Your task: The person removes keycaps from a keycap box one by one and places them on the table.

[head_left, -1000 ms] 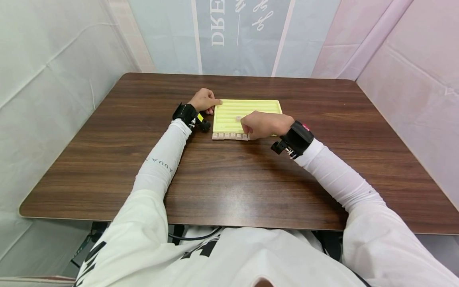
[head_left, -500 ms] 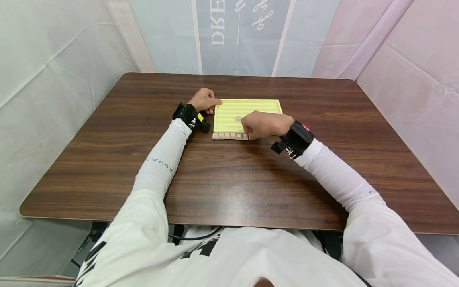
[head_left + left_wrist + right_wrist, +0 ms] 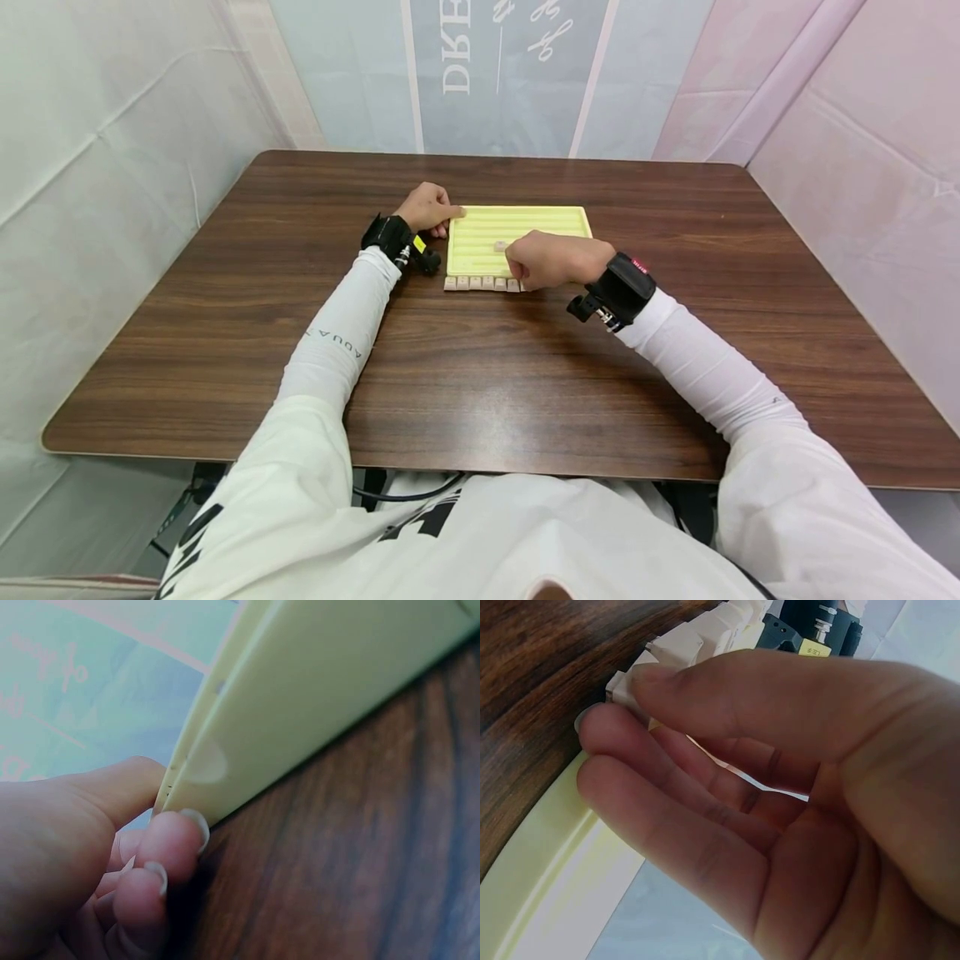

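Note:
A pale yellow ridged tray (image 3: 476,237) lies on the table. My left hand (image 3: 429,208) grips its far left corner, thumb over the rim and fingers curled at the side wall (image 3: 277,712). Along the tray's near edge runs a row of beige keycaps (image 3: 476,284). At the right end of that row, my right hand (image 3: 558,258) pinches a keycap (image 3: 618,688) between thumb and fingertips, right beside its neighbours. One more keycap (image 3: 500,247) sits on the tray's ridges, just left of the right hand, which hides the tray's near right part.
The dark wood-grain table (image 3: 465,383) extends on all sides of the tray. Pale fabric walls (image 3: 135,150) stand to the left, right and behind it. Both wrists wear black camera straps (image 3: 621,290).

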`<action>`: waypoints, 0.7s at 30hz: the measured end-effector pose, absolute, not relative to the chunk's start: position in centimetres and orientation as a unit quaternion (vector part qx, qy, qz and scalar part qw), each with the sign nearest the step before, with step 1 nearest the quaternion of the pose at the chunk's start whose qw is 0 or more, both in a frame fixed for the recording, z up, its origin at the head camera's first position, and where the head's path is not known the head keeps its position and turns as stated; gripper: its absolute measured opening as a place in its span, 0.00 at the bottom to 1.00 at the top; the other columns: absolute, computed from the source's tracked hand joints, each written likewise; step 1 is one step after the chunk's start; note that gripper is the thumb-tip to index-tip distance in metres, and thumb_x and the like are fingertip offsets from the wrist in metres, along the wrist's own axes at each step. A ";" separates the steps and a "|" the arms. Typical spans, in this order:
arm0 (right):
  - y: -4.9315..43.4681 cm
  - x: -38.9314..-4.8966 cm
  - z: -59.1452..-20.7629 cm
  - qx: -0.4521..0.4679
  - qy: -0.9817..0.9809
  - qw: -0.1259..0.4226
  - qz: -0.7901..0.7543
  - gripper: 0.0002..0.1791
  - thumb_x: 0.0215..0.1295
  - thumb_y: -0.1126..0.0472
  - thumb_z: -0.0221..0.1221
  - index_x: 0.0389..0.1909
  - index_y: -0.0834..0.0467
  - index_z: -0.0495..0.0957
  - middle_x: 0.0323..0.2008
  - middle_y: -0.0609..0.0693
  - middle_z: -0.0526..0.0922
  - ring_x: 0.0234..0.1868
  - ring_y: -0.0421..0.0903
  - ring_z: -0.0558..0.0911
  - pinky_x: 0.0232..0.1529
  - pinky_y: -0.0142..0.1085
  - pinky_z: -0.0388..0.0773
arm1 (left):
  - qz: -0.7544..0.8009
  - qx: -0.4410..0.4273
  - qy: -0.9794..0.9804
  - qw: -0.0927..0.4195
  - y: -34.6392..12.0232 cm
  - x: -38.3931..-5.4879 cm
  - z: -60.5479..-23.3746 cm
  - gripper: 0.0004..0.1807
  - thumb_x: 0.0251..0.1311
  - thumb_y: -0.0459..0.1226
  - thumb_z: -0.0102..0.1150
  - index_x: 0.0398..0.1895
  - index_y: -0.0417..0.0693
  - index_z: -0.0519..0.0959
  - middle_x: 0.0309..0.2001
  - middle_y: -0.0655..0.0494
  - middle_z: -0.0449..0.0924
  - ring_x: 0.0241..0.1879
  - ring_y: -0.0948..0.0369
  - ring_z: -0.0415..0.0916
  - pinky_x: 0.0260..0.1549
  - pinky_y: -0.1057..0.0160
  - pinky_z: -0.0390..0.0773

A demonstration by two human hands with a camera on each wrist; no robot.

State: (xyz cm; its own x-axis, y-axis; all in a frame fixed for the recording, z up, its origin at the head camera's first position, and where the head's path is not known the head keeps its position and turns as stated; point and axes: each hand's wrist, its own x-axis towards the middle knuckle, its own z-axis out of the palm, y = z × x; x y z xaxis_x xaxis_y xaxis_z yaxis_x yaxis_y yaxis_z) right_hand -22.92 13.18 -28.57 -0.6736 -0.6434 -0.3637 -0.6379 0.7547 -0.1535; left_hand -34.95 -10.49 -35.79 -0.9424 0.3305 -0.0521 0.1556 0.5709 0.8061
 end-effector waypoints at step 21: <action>13.3 -22.6 -28.5 -0.353 0.914 0.199 -0.001 0.06 0.61 0.70 0.55 0.36 0.57 0.73 0.34 0.49 0.76 0.34 0.45 0.71 0.36 0.35 0.66 | 0.450 0.138 0.876 0.106 -10.5 -34.7 -35.7 0.15 0.64 0.44 0.59 0.27 0.44 0.72 0.15 0.59 0.74 0.12 0.67 0.72 0.17 0.68 0.77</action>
